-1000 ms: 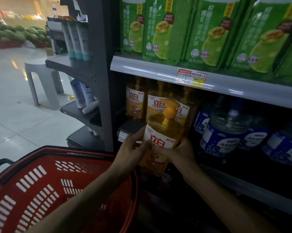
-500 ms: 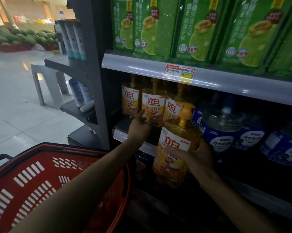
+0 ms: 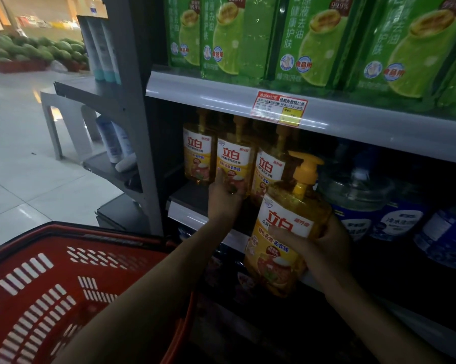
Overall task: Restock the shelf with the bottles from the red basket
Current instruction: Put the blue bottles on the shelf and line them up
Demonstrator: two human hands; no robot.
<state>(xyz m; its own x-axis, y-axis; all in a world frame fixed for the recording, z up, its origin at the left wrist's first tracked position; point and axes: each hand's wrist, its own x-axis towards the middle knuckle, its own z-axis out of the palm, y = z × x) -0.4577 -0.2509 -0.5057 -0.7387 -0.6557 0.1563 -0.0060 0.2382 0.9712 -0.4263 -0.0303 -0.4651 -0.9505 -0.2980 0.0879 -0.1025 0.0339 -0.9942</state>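
On the shelf [image 3: 195, 198], three orange bottles [image 3: 233, 164]; fourth bottle [image 3: 282, 243] in right-hand fingers [image 3: 287, 233].

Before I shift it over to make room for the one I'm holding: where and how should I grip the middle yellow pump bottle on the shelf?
Grip the middle yellow pump bottle around its lower body, coming from the front, as the left hand does. The shelf above sits close over its thin pump, and neighbouring bottles crowd both sides, so only the broad labelled front is open. The right hand holds the new bottle.
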